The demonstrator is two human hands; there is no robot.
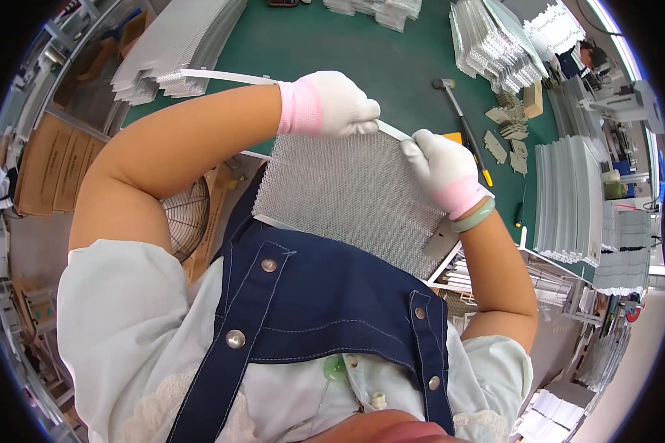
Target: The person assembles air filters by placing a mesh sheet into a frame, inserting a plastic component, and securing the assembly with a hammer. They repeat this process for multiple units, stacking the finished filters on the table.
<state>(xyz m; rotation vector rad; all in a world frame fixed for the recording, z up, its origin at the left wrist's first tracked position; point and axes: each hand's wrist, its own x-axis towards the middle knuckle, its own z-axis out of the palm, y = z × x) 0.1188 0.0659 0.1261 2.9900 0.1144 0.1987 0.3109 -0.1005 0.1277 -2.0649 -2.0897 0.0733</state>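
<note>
A grey metal mesh panel (340, 184) leans between the green table's edge and my apron. Along its far edge runs a thin white frame strip (225, 76), which sticks out well past the panel to the left. My left hand (340, 107), in a white glove with a pink cuff, is closed on this strip with its knuckles up. At the strip's right end, near the panel's corner, the gloved fingers of my right hand (440, 166) pinch it. Both palms are hidden, as is the strip beneath the left hand.
On the green table (310, 44) lie a mallet (462, 122) and several small metal plates (497, 146), right of my right hand. Stacked mesh panels stand far left (177, 44) and far right (491, 44). White strips (565, 199) pile up at right. A fan (187, 214) stands below left.
</note>
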